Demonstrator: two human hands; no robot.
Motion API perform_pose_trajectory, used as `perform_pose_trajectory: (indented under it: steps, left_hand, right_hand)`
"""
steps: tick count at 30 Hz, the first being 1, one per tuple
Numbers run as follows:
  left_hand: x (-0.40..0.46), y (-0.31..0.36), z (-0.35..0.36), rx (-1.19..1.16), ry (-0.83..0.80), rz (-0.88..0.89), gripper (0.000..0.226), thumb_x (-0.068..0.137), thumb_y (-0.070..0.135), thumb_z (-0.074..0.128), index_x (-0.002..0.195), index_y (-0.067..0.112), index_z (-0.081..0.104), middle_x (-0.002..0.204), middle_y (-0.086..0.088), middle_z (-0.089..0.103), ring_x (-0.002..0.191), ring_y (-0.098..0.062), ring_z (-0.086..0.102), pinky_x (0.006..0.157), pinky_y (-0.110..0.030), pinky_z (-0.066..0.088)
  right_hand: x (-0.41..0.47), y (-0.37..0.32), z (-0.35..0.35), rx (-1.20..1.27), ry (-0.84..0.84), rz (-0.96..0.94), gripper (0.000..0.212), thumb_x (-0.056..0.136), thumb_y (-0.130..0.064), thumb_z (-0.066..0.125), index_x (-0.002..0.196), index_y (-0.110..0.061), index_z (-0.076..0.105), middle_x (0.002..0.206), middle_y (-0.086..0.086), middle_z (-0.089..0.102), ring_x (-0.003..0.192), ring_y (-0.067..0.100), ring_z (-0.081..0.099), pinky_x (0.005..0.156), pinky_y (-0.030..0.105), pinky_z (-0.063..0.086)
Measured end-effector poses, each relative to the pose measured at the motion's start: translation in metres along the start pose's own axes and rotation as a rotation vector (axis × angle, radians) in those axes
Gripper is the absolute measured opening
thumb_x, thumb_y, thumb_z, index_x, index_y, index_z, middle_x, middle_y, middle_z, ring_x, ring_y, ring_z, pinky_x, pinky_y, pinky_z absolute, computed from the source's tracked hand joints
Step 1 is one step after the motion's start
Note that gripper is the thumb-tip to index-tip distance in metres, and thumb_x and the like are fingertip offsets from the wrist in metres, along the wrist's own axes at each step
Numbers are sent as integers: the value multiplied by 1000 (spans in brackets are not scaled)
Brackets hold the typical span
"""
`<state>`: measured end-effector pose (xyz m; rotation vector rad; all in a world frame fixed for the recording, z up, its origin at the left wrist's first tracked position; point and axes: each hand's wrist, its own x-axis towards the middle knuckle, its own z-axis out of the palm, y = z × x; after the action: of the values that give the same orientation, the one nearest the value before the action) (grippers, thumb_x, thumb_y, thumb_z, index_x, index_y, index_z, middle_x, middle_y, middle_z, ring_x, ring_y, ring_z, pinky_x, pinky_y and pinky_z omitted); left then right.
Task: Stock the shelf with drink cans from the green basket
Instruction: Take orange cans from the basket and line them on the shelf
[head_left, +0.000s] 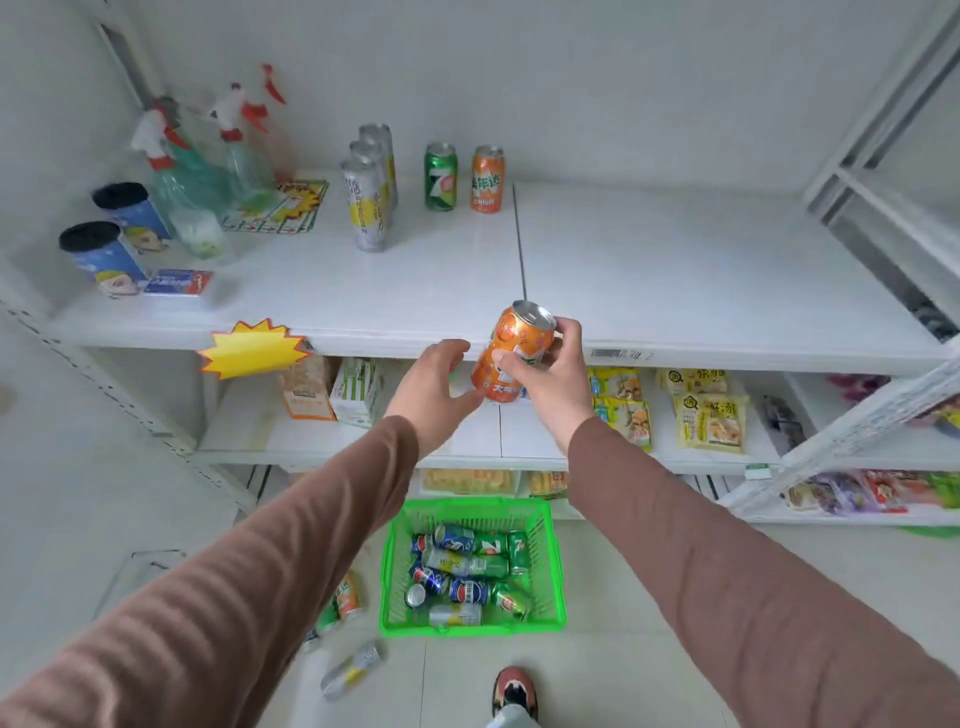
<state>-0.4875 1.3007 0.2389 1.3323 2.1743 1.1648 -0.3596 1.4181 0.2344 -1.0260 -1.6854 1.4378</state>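
My right hand (553, 374) grips an orange drink can (511, 353), tilted, just in front of the top shelf's front edge (675, 358). My left hand (434, 387) hovers open beside the can, its fingers close to the can's lower end. On the white top shelf stand three tall silver-and-yellow cans (370, 200), a green can (441, 176) and an orange can (488, 178) near the back. The green basket (550, 577) sits on the floor below, holding several blue, green and silver cans.
Spray bottles (208, 156), two blue tubs (104, 257) and a small box occupy the shelf's left part. A yellow star tag (252, 349) hangs on the shelf edge. Snack packets (709, 421) fill lower shelves. Loose cans (350, 670) lie on the floor left of the basket.
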Motion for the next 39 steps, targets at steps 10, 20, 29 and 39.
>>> perform_pose_trajectory:
  steps: [10,20,29,39]
  left_hand:
    - [109,-11,-1,106,12,-129,61,80,22,74,134,16,46,127,-5,52,108,-19,53,93,-33,46]
    - [208,-35,12,135,4,-200,61,81,27,72,134,19,45,129,-4,52,114,-21,53,94,-34,47]
    - [280,-58,11,168,-44,-210,61,81,26,70,136,23,43,132,-1,52,115,-20,53,93,-33,49]
    - [341,-56,17,232,-25,-153,63,81,22,68,138,22,41,135,-3,52,118,-21,52,98,-32,45]
  right_hand:
    - [137,-19,5,-267,-62,7,62,71,-42,85,120,-27,51,114,-8,68,106,18,65,97,44,54]
    - [225,-12,43,-342,-36,-56,65,74,-39,84,127,-30,46,118,-8,65,108,20,63,93,34,51]
    - [281,-3,77,-338,37,39,63,78,-25,83,127,-22,43,122,1,67,109,24,66,97,39,52]
    - [343,-6,99,-449,108,59,54,78,-30,83,117,-17,48,121,2,64,110,26,64,94,41,54]
